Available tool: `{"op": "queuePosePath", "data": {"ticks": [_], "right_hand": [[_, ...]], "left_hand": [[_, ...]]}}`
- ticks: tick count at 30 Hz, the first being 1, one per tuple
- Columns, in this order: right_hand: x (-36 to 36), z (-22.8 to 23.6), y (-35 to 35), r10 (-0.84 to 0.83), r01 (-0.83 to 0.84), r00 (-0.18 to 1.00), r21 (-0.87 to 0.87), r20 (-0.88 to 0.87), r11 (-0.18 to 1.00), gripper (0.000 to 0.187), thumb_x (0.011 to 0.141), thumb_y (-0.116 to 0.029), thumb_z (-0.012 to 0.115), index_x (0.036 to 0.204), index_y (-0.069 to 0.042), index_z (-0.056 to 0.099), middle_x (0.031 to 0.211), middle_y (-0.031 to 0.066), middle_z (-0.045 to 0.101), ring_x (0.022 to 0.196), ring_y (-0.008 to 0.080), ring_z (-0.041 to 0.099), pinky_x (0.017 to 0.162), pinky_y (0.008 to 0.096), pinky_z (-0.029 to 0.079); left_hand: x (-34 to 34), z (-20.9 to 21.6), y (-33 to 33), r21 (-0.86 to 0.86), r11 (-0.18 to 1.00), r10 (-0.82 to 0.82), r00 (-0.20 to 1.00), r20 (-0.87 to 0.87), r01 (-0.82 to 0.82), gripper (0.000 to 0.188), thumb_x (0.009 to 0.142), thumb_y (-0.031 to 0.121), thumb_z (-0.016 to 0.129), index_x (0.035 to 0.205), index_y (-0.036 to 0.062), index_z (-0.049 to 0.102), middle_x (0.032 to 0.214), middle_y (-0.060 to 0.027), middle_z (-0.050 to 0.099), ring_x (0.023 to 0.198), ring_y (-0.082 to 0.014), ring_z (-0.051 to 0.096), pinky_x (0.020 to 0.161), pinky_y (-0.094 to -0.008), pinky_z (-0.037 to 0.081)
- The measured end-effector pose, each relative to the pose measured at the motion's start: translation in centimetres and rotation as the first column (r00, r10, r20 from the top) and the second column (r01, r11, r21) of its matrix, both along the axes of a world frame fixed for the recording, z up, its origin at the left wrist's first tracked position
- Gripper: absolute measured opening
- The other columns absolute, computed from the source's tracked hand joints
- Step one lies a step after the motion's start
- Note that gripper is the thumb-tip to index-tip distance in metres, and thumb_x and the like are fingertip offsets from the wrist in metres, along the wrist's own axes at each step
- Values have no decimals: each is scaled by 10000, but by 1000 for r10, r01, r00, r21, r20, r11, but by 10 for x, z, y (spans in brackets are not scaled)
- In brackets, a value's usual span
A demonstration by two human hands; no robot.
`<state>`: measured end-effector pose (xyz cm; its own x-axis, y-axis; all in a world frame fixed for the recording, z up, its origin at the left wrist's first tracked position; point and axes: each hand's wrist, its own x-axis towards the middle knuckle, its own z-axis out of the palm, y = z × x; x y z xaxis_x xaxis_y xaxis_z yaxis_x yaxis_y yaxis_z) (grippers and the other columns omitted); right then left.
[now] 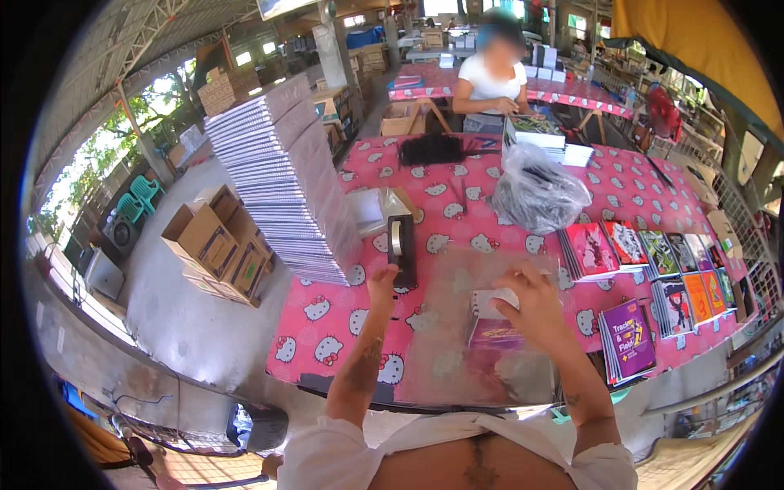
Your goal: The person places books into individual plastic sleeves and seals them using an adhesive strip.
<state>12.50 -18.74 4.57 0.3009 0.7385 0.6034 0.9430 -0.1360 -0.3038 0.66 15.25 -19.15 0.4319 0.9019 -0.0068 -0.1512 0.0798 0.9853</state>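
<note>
A black tape dispenser with a pale roll stands on the pink table. At its near left edge is my left hand, its fingers pinched together; what they hold, if anything, is too small to make out. My right hand is over a spiral notebook with a purple lower part, thumb and fingers apart and curved. Clear plastic sheets lie spread around this notebook. My right hand partly hides the notebook, so I cannot tell whether the fingertips touch it.
A tall stack of wrapped spiral notebooks stands at the left edge of the table. Colourful notebooks lie in rows at right, near a purple notebook. A plastic bag sits farther back. A person works across the table.
</note>
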Motion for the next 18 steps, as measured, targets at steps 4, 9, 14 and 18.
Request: {"op": "queuePosePath", "data": {"ticks": [4,9,14,18], "right_hand": [[-9,10,5,-42,-30,945,-213,-325,977,247,774,-249,765,976,-135,680,815,41,683,787,277,669,794,410,486],[-20,17,-1,6,-28,994,-212,-108,977,293,819,-307,727,1049,-128,698,887,57,712,816,294,677,815,436,482],[-19,11,15,-9,-17,996,-300,-84,954,345,822,-326,729,1113,-142,711,985,88,724,813,283,683,821,418,477],[-19,19,13,3,-41,991,-284,-131,958,359,820,-352,727,1112,-142,712,963,99,721,881,284,681,845,429,476]], "left_hand": [[-38,21,-3,148,986,134,878,-459,-73,96,835,137,714,894,63,723,812,-47,722,712,-174,682,607,-296,527],[-39,114,-20,579,700,28,794,-607,418,150,897,106,678,1032,41,689,890,-45,732,753,-145,675,665,-305,535],[1,183,-113,517,527,-735,667,-121,674,196,959,56,614,1144,-2,640,1013,-21,654,942,-115,611,818,-280,498],[28,215,-113,618,288,-732,585,-350,731,262,926,146,686,1165,38,670,981,-29,607,938,-143,566,821,-300,465]]}}
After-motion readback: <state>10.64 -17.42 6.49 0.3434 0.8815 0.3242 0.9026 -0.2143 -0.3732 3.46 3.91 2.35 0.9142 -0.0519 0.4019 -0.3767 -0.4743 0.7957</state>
